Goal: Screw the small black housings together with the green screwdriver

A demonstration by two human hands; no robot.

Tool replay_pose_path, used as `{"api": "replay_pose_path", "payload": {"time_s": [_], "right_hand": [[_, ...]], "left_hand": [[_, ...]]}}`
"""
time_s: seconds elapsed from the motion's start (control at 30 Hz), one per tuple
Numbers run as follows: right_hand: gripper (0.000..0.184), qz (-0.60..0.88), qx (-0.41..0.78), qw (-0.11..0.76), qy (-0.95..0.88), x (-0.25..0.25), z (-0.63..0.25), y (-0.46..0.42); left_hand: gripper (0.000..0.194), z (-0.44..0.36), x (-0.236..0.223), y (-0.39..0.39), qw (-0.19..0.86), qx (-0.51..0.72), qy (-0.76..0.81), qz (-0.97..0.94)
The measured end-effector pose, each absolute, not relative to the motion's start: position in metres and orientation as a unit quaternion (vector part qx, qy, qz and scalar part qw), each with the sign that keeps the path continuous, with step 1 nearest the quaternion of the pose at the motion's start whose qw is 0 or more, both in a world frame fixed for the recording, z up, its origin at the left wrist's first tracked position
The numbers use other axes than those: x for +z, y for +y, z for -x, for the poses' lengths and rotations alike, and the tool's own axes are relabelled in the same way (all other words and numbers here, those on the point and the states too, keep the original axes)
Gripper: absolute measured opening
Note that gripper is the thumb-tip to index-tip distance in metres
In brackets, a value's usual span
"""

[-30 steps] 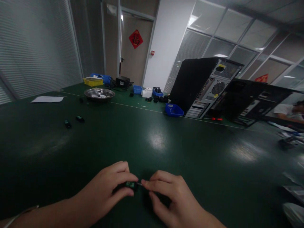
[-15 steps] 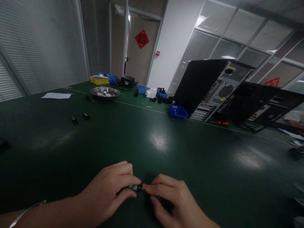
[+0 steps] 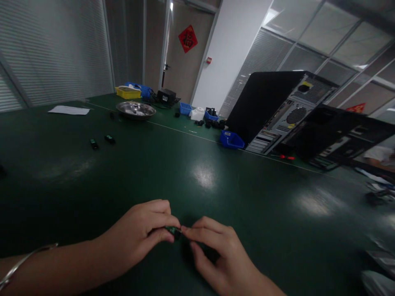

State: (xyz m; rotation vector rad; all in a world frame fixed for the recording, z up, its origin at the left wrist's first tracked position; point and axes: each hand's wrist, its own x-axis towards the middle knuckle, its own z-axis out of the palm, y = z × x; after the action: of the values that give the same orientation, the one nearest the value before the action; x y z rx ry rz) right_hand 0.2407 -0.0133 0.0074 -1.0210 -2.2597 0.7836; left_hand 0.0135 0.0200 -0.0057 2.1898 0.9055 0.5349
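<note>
My left hand (image 3: 148,230) is closed, pinching a small green circuit board (image 3: 171,230) with a black end between thumb and fingers, just above the green table. My right hand (image 3: 219,250) sits close beside it, its index fingertip touching the black end of the board. The right thumb stays apart from that finger, and I make out nothing held between them. Most of the board is hidden by the left fingers. Farther off on the left lie two small black-and-green pieces, one (image 3: 94,144) next to the other (image 3: 109,139).
Along the table's far side stand a steel dish (image 3: 135,110), a yellow tray (image 3: 128,93), a black box (image 3: 166,97) with cables and a blue bin (image 3: 231,139). A black computer tower (image 3: 262,102) rises at the back right. A paper sheet (image 3: 69,110) lies left.
Both hands and the board appear slightly higher and further left, while the background has shifted a little upward with the head's motion. The left hand's hold and the right fingertip's contact persist.
</note>
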Motion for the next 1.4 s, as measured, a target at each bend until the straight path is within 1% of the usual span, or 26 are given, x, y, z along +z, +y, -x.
{"api": "replay_pose_path", "payload": {"time_s": [0.2,0.37,0.5,0.6,0.67,0.73,0.8,0.9,1.03,1.07,1.17,1.27,1.4], "right_hand": [[0.033,0.376,0.298,0.288,-0.829,0.005,-0.239,-0.012],[0.036,0.368,0.286,0.282,-0.839,0.004,-0.24,-0.01],[0.036,0.375,0.258,0.265,-0.85,0.008,-0.243,-0.009],[0.035,0.386,0.254,0.271,-0.844,0.012,-0.247,-0.008],[0.034,0.387,0.253,0.281,-0.841,0.014,-0.248,-0.007],[0.034,0.384,0.252,0.291,-0.839,0.013,-0.249,-0.006],[0.035,0.378,0.252,0.299,-0.839,0.013,-0.25,-0.005],[0.036,0.376,0.254,0.306,-0.837,0.013,-0.25,-0.006],[0.036,0.376,0.252,0.313,-0.835,0.013,-0.25,-0.006],[0.036,0.372,0.252,0.314,-0.836,0.013,-0.25,-0.006],[0.037,0.354,0.254,0.305,-0.847,0.012,-0.25,-0.006],[0.036,0.347,0.249,0.296,-0.855,0.013,-0.25,-0.006],[0.036,0.339,0.241,0.304,-0.857,0.013,-0.251,-0.005]], "left_hand": [[0.015,-0.014,-0.004,0.023,0.407,0.215,0.362,-0.811],[0.018,-0.015,-0.003,0.021,0.399,0.228,0.366,-0.809],[0.018,-0.016,-0.004,0.021,0.359,0.231,0.369,-0.826],[0.018,-0.014,-0.003,0.021,0.31,0.231,0.344,-0.856],[0.024,-0.012,-0.003,0.021,0.29,0.226,0.325,-0.871],[0.034,-0.009,-0.001,0.02,0.291,0.218,0.314,-0.877],[0.038,-0.006,0.0,0.019,0.293,0.214,0.315,-0.877],[0.027,-0.002,0.0,0.019,0.268,0.227,0.316,-0.882],[0.014,0.001,0.002,0.02,0.168,0.261,0.238,-0.921],[0.014,0.001,0.003,0.02,0.145,0.266,0.225,-0.926],[0.024,0.0,0.006,0.018,0.101,0.279,0.22,-0.929],[0.028,-0.002,0.006,0.018,0.08,0.283,0.215,-0.931],[0.031,-0.005,0.005,0.019,0.055,0.308,0.19,-0.931]]}}
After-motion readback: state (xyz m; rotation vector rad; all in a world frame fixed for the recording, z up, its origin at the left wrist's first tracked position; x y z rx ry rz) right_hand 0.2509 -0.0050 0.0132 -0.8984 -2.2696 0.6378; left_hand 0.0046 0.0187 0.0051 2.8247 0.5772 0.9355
